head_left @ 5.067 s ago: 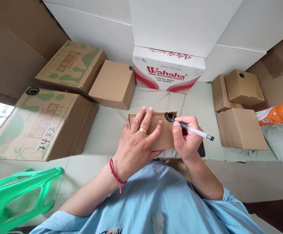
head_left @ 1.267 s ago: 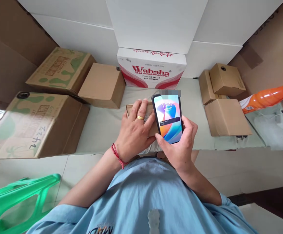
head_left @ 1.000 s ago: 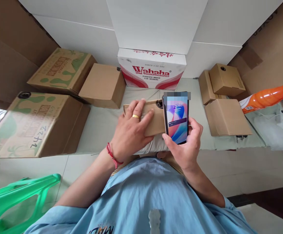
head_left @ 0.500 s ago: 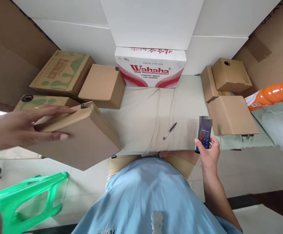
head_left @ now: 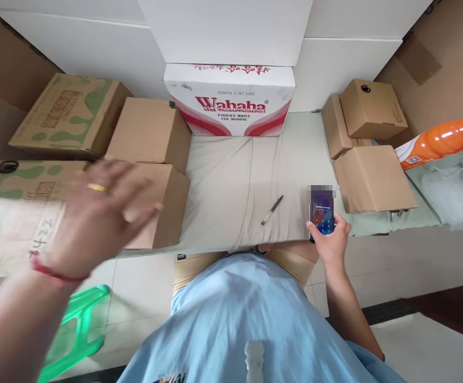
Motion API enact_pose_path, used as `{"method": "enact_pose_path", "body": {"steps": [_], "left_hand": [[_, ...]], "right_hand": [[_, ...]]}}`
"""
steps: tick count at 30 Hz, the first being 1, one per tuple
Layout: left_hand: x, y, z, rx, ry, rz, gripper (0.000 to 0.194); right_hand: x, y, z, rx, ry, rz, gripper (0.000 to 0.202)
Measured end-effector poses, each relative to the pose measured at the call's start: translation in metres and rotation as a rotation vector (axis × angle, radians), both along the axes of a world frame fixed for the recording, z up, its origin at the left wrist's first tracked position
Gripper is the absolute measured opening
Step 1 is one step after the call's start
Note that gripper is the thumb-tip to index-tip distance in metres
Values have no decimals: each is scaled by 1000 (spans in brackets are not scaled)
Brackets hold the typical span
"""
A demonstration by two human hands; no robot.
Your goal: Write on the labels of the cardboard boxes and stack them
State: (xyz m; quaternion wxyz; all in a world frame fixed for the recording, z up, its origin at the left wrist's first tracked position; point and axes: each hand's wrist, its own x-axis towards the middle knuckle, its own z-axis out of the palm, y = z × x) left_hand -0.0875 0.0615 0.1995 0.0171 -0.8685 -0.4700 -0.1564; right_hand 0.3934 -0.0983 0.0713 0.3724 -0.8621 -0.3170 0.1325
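Observation:
My left hand (head_left: 99, 213), with a ring and a red wrist cord, is blurred, its fingers spread above a plain cardboard box (head_left: 169, 207). It holds nothing, and I cannot tell whether it touches the box, which sits upright on the cloth-covered table (head_left: 223, 191). Just left of the hand stands a green-patterned carton (head_left: 19, 186) with handwritten digits on its front. My right hand (head_left: 330, 236) is closed around a smartphone (head_left: 322, 213) with its screen lit. Left of the phone, a capped pen (head_left: 272, 209) lies on the cloth.
At the back stands a white and red water carton (head_left: 231, 101). Another green-patterned carton (head_left: 67, 114) and a plain box (head_left: 143, 127) are at back left. Several boxes (head_left: 375, 178) and an orange bottle (head_left: 446, 138) are on the right. A green plastic stool (head_left: 82, 324) stands on the floor, lower left.
The box my left hand was gripping in a tilted position now sits flat on the table. That hand has let go and its fingers have spread. My right hand still holds the phone.

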Motion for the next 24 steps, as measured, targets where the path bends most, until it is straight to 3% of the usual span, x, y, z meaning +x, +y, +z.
{"method": "enact_pose_path", "body": {"steps": [2, 4, 7, 10, 13, 16, 19, 22, 24], "left_hand": [[26, -35, -29, -12, 66, -97, 41], [35, -56, -57, -47, 71, -141, 32], [25, -59, -85, -72, 55, -11, 27], [9, -42, -90, -78, 25, 121, 25], [4, -30, -86, -57, 0, 122, 20], [18, -34, -80, 130, -66, 100, 8], [45, -55, -80, 322, -222, -37, 23], [71, -77, -96, 283, -321, -176, 28], [80, -84, -117, 202, -351, -145, 22]], "right_hand": [[-1, 5, -2, -89, -44, 44, 94], [-2, 12, -2, -181, -71, 89, 95], [-3, 25, -4, -275, -107, 145, 96], [-2, 35, -12, -263, -164, 193, 94], [-1, 38, -21, -255, -258, 229, 92], [-3, 35, -25, -313, -317, 266, 87], [-3, 28, -17, -207, -310, 341, 76], [15, 21, 1, 26, -314, 324, 59], [44, 19, 16, 141, -409, 191, 52]]}}
